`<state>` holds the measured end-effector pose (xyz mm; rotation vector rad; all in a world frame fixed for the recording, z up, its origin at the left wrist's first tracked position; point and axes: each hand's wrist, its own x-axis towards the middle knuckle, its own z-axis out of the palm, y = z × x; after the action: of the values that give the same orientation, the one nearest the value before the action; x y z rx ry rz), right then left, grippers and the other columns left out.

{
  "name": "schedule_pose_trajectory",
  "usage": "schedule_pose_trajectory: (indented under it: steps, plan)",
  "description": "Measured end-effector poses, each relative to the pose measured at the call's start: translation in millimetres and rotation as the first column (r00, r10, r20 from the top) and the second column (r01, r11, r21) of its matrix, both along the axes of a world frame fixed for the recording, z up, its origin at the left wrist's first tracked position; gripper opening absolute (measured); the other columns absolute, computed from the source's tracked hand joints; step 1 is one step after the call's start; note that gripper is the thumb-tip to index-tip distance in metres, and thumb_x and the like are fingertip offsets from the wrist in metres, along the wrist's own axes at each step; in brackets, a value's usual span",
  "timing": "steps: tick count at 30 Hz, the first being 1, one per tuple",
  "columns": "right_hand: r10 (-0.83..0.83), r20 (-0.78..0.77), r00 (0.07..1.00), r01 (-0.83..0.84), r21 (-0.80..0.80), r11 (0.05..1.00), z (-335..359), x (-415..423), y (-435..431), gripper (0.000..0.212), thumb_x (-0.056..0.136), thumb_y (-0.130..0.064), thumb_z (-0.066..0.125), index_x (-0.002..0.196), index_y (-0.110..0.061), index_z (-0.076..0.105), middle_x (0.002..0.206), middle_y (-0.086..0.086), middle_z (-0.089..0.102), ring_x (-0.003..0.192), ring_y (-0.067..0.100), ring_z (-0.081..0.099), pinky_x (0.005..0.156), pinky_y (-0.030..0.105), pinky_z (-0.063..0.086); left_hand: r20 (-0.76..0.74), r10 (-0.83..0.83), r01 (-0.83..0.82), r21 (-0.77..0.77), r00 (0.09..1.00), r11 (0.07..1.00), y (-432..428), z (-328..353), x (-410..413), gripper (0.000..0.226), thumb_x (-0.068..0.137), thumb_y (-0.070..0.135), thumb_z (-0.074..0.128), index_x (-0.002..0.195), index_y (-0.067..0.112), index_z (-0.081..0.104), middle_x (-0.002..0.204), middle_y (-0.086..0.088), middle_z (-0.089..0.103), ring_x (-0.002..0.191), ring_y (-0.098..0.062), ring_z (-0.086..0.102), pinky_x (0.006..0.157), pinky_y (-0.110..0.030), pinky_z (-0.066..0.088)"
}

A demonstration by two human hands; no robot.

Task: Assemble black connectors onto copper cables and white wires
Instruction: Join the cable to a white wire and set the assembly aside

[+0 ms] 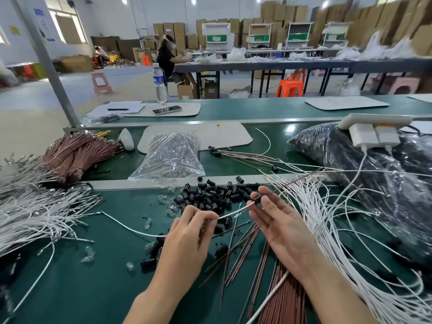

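My left hand pinches a white wire near its end; the wire trails off to the left across the green mat. My right hand holds a small black connector between thumb and fingertips, with a thin copper cable running out of it up to the right. The white wire's tip meets the connector. A pile of loose black connectors lies just behind both hands. Loose copper cables lie under my right wrist.
White wire bundles lie at the left and right. A copper cable bundle sits far left. A clear bag, a dark bag with a power strip, and finished cables lie behind. A water bottle stands beyond.
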<state>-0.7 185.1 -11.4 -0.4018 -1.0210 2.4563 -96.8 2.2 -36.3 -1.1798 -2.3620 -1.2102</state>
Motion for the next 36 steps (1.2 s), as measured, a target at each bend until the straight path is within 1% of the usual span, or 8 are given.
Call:
schedule_pose_trajectory:
  steps: [8,15,18,20,23,26,30,36]
  plan:
    - [0.081,0.068,0.994,-0.094,0.213,0.972,-1,-5,-15,0.02,0.079,-0.013,0.072,0.096,-0.017,0.081,0.11,0.016,0.075,0.097,0.027,0.075,0.078,0.026,0.06,0.023,-0.045,0.043,0.093,0.999,0.995,4,1,5,0.016,0.099,0.042,0.048,0.108,0.035,0.059,0.101,0.022,0.052,0.09,-0.01,0.06,0.075,-0.034,0.053]
    - [0.113,0.1,0.989,-0.141,0.356,0.924,-4,-5,-17,0.029,0.073,-0.029,0.082,0.101,-0.023,0.079,0.113,0.013,0.075,0.105,0.029,0.073,0.083,0.027,0.059,0.049,-0.103,0.098,0.109,0.993,0.989,4,3,6,0.021,0.102,0.029,0.048,0.117,0.025,0.063,0.102,0.021,0.05,0.085,-0.007,0.059,0.07,-0.013,0.044]
    - [0.138,0.132,0.982,-0.183,0.439,0.879,-4,-4,-19,0.028,0.075,-0.031,0.082,0.102,-0.026,0.079,0.11,0.009,0.077,0.103,0.025,0.074,0.082,0.025,0.059,0.074,-0.154,0.145,0.118,0.985,0.982,3,5,8,0.024,0.103,0.022,0.046,0.121,0.027,0.062,0.102,0.02,0.051,0.079,-0.01,0.057,0.066,-0.011,0.04]
    - [0.122,0.148,0.981,-0.179,0.481,0.858,-4,-3,-20,0.03,0.074,-0.034,0.083,0.102,-0.027,0.079,0.109,0.007,0.077,0.101,0.023,0.074,0.081,0.025,0.059,0.112,-0.175,0.16,0.131,0.978,0.978,2,6,10,0.023,0.106,0.025,0.045,0.122,0.031,0.06,0.103,0.018,0.052,0.078,-0.011,0.056,0.066,-0.01,0.039]
    - [0.099,0.159,0.982,-0.169,0.523,0.836,-2,-2,-21,0.03,0.076,-0.037,0.082,0.104,-0.026,0.079,0.107,0.007,0.077,0.098,0.021,0.075,0.081,0.024,0.058,0.126,-0.161,0.146,0.122,0.979,0.982,1,8,12,0.023,0.106,0.045,0.042,0.12,0.038,0.058,0.108,0.02,0.054,0.095,-0.008,0.06,0.077,-0.009,0.042]
    - [0.074,0.168,0.983,-0.158,0.572,0.805,0,-1,-23,0.028,0.078,-0.037,0.08,0.103,-0.026,0.08,0.101,0.007,0.078,0.092,0.018,0.075,0.08,0.023,0.058,0.121,-0.147,0.139,0.071,0.982,0.988,1,8,11,0.029,0.103,0.057,0.038,0.122,0.044,0.056,0.112,0.024,0.057,0.106,-0.006,0.06,0.086,-0.015,0.045]
    - [0.064,0.177,0.982,-0.158,0.594,0.789,3,3,-25,0.025,0.077,-0.033,0.081,0.101,-0.025,0.08,0.098,0.009,0.078,0.093,0.023,0.075,0.079,0.024,0.058,0.09,-0.144,0.144,0.015,0.985,0.99,0,6,12,0.028,0.1,0.065,0.039,0.122,0.053,0.053,0.113,0.028,0.059,0.106,-0.008,0.059,0.088,-0.025,0.047]
    - [0.076,0.186,0.98,-0.174,0.59,0.788,5,3,-27,0.019,0.08,-0.033,0.078,0.097,-0.026,0.081,0.093,0.008,0.078,0.085,0.019,0.075,0.074,0.024,0.058,0.074,-0.092,0.088,0.065,0.993,0.994,2,2,9,0.023,0.099,0.05,0.049,0.117,0.042,0.061,0.108,0.028,0.063,0.099,-0.008,0.063,0.082,-0.034,0.054]
